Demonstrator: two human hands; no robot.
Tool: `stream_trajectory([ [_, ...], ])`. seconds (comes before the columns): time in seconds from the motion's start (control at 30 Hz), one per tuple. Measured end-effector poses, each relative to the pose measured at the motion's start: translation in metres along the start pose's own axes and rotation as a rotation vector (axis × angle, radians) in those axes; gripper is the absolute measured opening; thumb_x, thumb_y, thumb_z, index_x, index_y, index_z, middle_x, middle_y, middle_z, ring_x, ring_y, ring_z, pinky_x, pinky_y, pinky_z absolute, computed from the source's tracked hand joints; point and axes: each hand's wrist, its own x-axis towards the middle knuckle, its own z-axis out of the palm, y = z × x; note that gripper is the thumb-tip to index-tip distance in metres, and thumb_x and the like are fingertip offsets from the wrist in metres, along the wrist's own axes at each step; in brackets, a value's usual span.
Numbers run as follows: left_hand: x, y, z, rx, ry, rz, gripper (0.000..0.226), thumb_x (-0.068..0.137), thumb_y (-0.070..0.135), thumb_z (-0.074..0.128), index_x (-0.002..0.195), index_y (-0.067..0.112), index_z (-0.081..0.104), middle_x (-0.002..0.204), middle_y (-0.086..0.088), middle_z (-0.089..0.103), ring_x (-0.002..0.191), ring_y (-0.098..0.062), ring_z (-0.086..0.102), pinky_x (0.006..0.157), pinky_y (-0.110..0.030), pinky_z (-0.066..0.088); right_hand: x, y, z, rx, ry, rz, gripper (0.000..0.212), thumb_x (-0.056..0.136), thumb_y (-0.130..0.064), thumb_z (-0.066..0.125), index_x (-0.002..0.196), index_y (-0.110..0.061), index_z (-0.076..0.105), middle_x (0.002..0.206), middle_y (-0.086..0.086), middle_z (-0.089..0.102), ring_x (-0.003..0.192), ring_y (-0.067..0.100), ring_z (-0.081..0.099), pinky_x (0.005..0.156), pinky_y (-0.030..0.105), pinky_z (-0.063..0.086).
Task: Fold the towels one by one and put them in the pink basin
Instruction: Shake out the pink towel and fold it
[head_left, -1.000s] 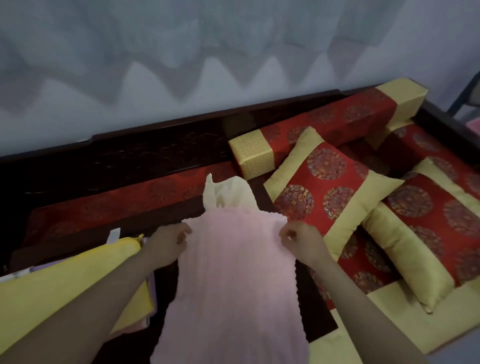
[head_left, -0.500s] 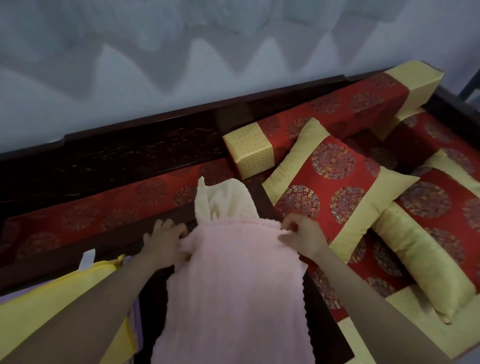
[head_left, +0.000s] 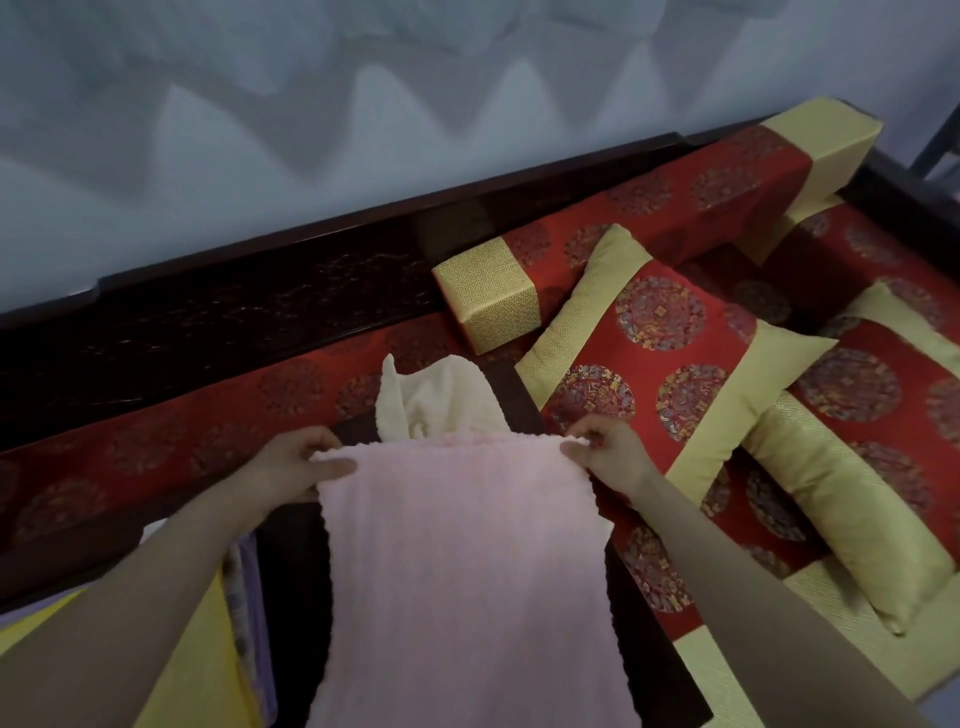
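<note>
Spread wider than before, the fingers of left hand (head_left: 298, 467) and right hand (head_left: 610, 457) pinch the far corners of the fluffy pink towel (head_left: 457, 571), its long axis running near-to-far over dark wood (head_left: 291, 597), crumpled cream towel (head_left: 441, 400) beyond.

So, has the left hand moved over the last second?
Yes. The left hand moved forward, away from the person, nearer the cream towel, still gripping the pink towel.

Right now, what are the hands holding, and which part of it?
Both hold the pink towel by its far edge: the left hand grips the left corner, and the right hand pinches the right corner with its fingers.
</note>
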Motion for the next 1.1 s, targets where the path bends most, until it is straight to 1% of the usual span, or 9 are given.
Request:
stream_trajectory([
  [0.13, 0.010, -0.016, 0.014, -0.196, 0.000, -0.114, 0.013, 0.081, 0.011, 0.073, 0.089, 0.004, 0.065, 0.093, -0.014, 0.068, 0.082, -0.022, 0.063, 0.073, -0.030, 0.054, 0.007, -0.001, 0.014, 0.022, 0.033, 0.096, 0.024, 0.081, -0.014, 0.072, 0.066, -0.026, 0.058, 0.064, -0.009, 0.058, 0.054, 0.007, 0.051, 0.054, 0.022, 0.040],
  [0.27, 0.012, -0.020, 0.014, -0.302, 0.149, -0.051, 0.017, 0.077, 0.009, 0.076, 0.090, 0.001, 0.069, 0.095, -0.018, 0.070, 0.079, -0.025, 0.064, 0.066, -0.028, 0.054, 0.007, -0.010, 0.007, -0.077, 0.098, 0.007, 0.004, 0.078, -0.013, 0.075, 0.076, -0.014, 0.072, 0.072, -0.006, 0.063, 0.063, 0.003, 0.055, 0.056, 0.011, 0.038],
  [0.4, -0.006, -0.017, -0.009, -0.381, 0.253, 0.109, 0.004, 0.078, 0.007, 0.073, 0.081, 0.010, 0.072, 0.083, -0.010, 0.073, 0.077, -0.023, 0.065, 0.074, -0.030, 0.052, -0.003, -0.020, -0.019, -0.009, 0.206, -0.051, 0.004, 0.077, -0.013, 0.076, 0.076, -0.015, 0.072, 0.073, -0.003, 0.065, 0.069, 0.012, 0.058, 0.063, 0.023, 0.042],
  [0.53, -0.034, -0.013, -0.034, -0.362, 0.299, 0.262, 0.023, 0.081, 0.003, 0.069, 0.063, 0.017, 0.070, 0.059, 0.008, 0.068, 0.057, -0.005, 0.061, 0.053, -0.011, 0.049, -0.017, -0.034, -0.046, 0.087, 0.205, -0.152, 0.019, 0.079, -0.013, 0.075, 0.070, -0.028, 0.067, 0.071, 0.012, 0.067, 0.061, 0.019, 0.053, 0.059, 0.034, 0.044],
  [0.63, -0.052, 0.001, -0.042, -0.290, 0.331, 0.325, 0.016, 0.080, 0.006, 0.071, 0.068, 0.017, 0.068, 0.062, 0.008, 0.064, 0.069, -0.013, 0.057, 0.054, -0.010, 0.046, -0.023, -0.052, -0.055, -0.026, 0.140, -0.211, 0.016, 0.083, -0.013, 0.071, 0.087, -0.028, 0.068, 0.075, 0.000, 0.063, 0.068, 0.016, 0.055, 0.064, 0.031, 0.043],
  [0.73, -0.084, 0.027, -0.055, -0.039, 0.190, 0.345, 0.013, 0.083, 0.013, 0.070, 0.094, 0.020, 0.071, 0.087, 0.016, 0.067, 0.082, -0.004, 0.056, 0.072, -0.013, 0.045, -0.035, -0.079, -0.076, -0.252, -0.045, -0.258, 0.027, 0.088, -0.012, 0.064, 0.115, -0.014, 0.065, 0.090, -0.009, 0.061, 0.083, 0.011, 0.058, 0.075, 0.028, 0.042],
  [0.8, -0.112, 0.045, -0.070, 0.189, 0.003, 0.298, 0.021, 0.082, 0.021, 0.070, 0.103, 0.026, 0.071, 0.104, 0.017, 0.066, 0.096, -0.003, 0.059, 0.084, -0.020, 0.045, -0.051, -0.101, -0.098, -0.264, -0.158, -0.270, 0.006, 0.086, -0.009, 0.066, 0.089, -0.008, 0.071, 0.078, -0.012, 0.063, 0.069, -0.003, 0.055, 0.070, 0.024, 0.041],
  [0.9, -0.159, 0.070, -0.099, 0.312, -0.274, 0.317, 0.013, 0.077, 0.026, 0.075, 0.089, 0.021, 0.076, 0.091, 0.003, 0.075, 0.086, -0.016, 0.068, 0.078, -0.027, 0.051, -0.081, -0.143, -0.141, -0.194, -0.318, -0.226, 0.010, 0.079, -0.009, 0.074, 0.072, -0.016, 0.073, 0.057, -0.014, 0.062, 0.054, -0.003, 0.052, 0.058, 0.016, 0.039],
  [1.1, -0.225, 0.120, -0.146, 0.114, -0.367, 0.590, 0.037, 0.052, 0.035, 0.091, 0.061, 0.014, 0.061, 0.081, -0.012, 0.068, 0.073, -0.021, 0.063, 0.064, -0.026, 0.048, -0.133, -0.240, -0.210, 0.059, -0.392, -0.418, 0.026, 0.056, -0.022, 0.086, 0.077, -0.014, 0.073, 0.086, 0.008, 0.071, 0.076, 0.019, 0.062, 0.071, 0.026, 0.050],
])
